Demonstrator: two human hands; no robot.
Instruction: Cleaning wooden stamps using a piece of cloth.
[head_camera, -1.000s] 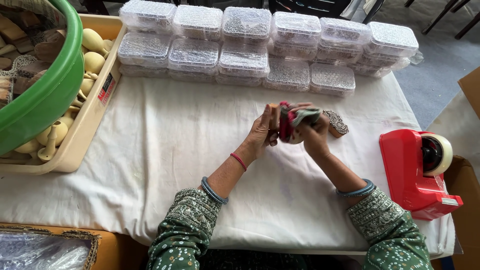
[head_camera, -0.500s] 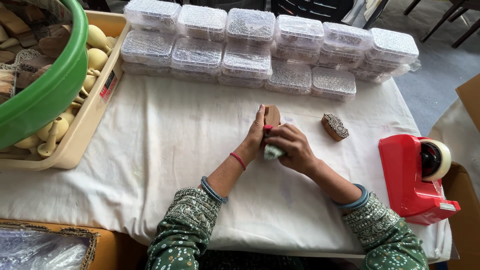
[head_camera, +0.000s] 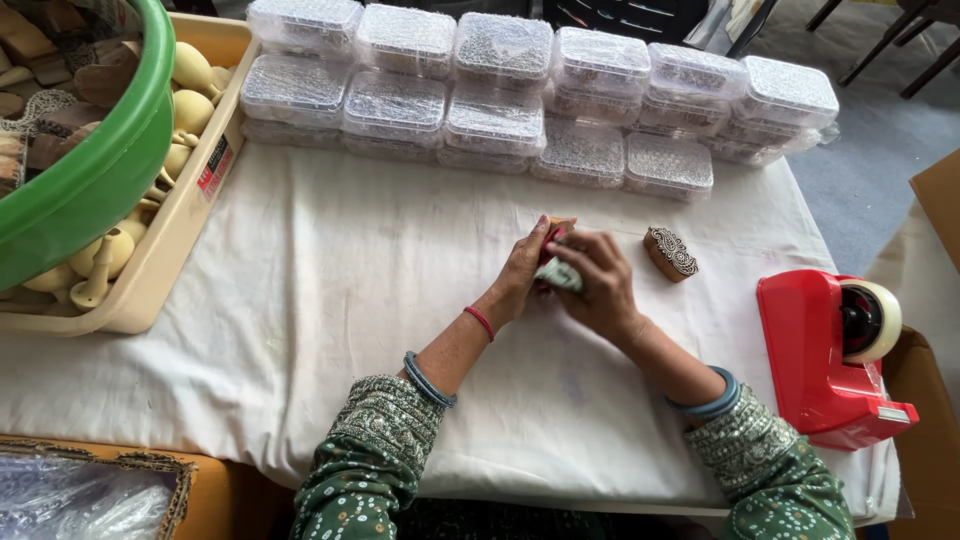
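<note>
Left hand (head_camera: 522, 270), right hand (head_camera: 597, 283): grip closed round wooden block (head_camera: 557, 232).

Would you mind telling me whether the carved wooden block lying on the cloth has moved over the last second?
Yes. A second ago the carved wooden block was at the hands; now it lies on the white cloth, apart from the right hand, toward the red tape dispenser.

Before you, a white cloth (head_camera: 300, 300) covers the table. Clear lidded boxes (head_camera: 500, 95) stand stacked along its far edge. At left, a green tub (head_camera: 110, 170) rests in a beige tray (head_camera: 190, 220) of pale, possibly wooden, knobs (head_camera: 190, 105). At right stands a red tape dispenser (head_camera: 825, 355).
</note>
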